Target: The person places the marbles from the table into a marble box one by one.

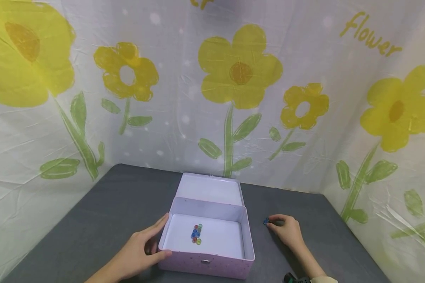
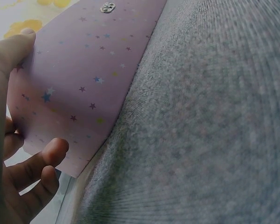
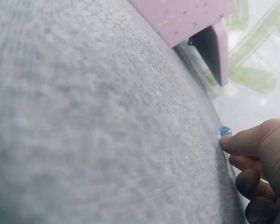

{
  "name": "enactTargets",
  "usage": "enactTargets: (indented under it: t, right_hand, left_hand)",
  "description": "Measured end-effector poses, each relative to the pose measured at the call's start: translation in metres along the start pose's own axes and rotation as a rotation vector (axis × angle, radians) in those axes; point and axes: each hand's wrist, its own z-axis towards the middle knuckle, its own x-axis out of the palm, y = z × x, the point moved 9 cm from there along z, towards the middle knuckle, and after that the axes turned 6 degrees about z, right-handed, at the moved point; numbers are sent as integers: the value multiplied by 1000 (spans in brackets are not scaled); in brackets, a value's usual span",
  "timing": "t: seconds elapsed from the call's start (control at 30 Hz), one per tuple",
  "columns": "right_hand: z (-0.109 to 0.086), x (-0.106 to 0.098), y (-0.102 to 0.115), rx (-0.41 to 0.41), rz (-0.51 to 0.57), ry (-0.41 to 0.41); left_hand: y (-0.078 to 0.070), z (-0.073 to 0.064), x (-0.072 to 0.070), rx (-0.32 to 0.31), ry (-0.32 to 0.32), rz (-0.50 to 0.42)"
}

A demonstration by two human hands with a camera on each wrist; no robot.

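An opened pink tin box (image 1: 205, 265) with small stars stands on the dark table, its inside white. Several glass marbles (image 1: 196, 234) in blue, red and green lie in a cluster on the box floor. My left hand (image 1: 141, 247) holds the box at its left front corner, thumb at the front rim and fingers along the left side. To the right of the box, my right hand (image 1: 287, 232) pinches a blue marble (image 3: 225, 131) between thumb and fingertip, at the tabletop. Whether a second blue marble is there is too small to tell.
The box's lid (image 1: 210, 188) is folded back behind it onto the table. The grey cloth-covered table (image 1: 127, 200) reaches to a white curtain (image 1: 177, 118) printed with yellow flowers. A dark wristband (image 1: 295, 278) is on the right wrist.
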Motion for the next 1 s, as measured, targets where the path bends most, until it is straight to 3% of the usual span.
enactTargets:
  t: [0.47, 0.67, 1.0]
  right_hand:
    - [5, 1, 3, -22, -10, -81]
    - [6, 0, 2, -9, -4, -67]
    - [4, -8, 12, -2, 9, -95]
  left_hand:
    - [-2, 1, 1, 13, -16, 6]
    - [-2, 0, 1, -14, 4, -5]
    - [-3, -1, -1, -1, -13, 7]
